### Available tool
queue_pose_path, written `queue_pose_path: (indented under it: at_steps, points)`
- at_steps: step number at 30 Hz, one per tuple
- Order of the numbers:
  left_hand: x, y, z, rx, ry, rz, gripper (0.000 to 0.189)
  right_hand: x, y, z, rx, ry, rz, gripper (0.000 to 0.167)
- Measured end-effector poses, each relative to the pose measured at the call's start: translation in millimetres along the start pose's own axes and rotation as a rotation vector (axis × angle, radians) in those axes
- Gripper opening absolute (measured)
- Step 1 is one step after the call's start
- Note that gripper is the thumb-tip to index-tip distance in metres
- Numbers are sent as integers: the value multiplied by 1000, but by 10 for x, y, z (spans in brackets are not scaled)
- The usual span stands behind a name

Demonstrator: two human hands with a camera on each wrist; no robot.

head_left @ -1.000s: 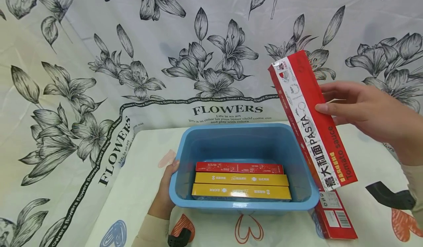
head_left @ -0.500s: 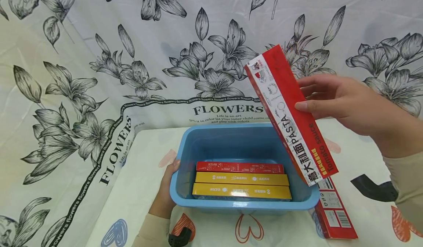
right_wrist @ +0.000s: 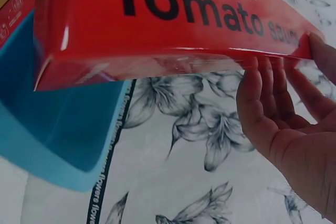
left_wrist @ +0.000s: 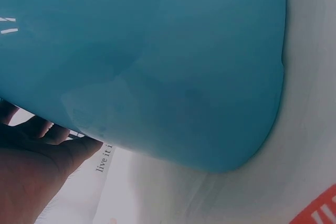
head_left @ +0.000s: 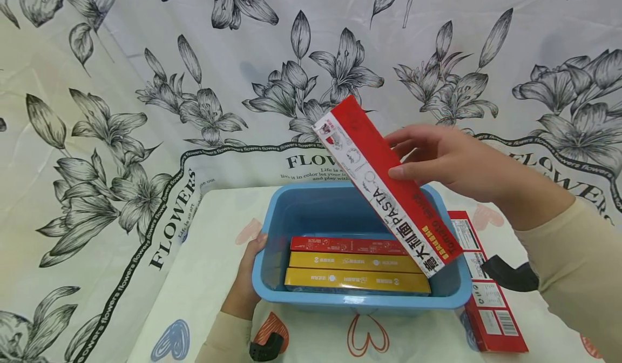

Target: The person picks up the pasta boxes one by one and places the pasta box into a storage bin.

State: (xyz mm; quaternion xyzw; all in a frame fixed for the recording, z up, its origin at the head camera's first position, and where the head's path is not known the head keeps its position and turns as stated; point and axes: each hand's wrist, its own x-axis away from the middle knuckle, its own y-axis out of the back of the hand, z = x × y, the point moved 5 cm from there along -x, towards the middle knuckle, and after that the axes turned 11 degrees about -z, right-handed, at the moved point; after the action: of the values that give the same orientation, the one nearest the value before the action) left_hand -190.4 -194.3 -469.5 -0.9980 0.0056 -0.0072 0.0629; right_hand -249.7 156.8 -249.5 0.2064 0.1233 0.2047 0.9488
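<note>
A red pasta box [head_left: 386,185], printed "PASTA" and "Tomato sauce", slants above the right part of a blue plastic bin [head_left: 357,300]. My right hand [head_left: 437,160] pinches its right long edge, with the thumb on the printed face; in the right wrist view the fingers [right_wrist: 268,90] are under that edge. Inside the bin lie a red box [head_left: 340,245] and two yellow boxes [head_left: 355,262], side by side. My left hand [head_left: 247,271] holds the bin at its left rim. In the left wrist view the bin's outer wall [left_wrist: 157,77] partly hides the fingers.
Another red box [head_left: 493,309] with a barcode lies on the table right of the bin, partly hidden by the rim. A white cloth [head_left: 214,244] with drawn hearts covers the table. Flower-printed fabric [head_left: 194,55] hangs behind it.
My right hand has carried the pasta box left, from beside the bin's right edge to over its right part, and the box tilts more. The left hand stays on the rim.
</note>
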Motion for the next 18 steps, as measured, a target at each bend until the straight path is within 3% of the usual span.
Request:
queue_pose_path:
  at_steps: [8, 18]
  points:
    - [-16, -27, -2, -3, 26, 5, 77, -168, -280, -76, 21, -64, 76, 58]
    - [-12, -21, -32, -18, 29, 5, 77, -372, -645, -219, 99, -44, 202, 56]
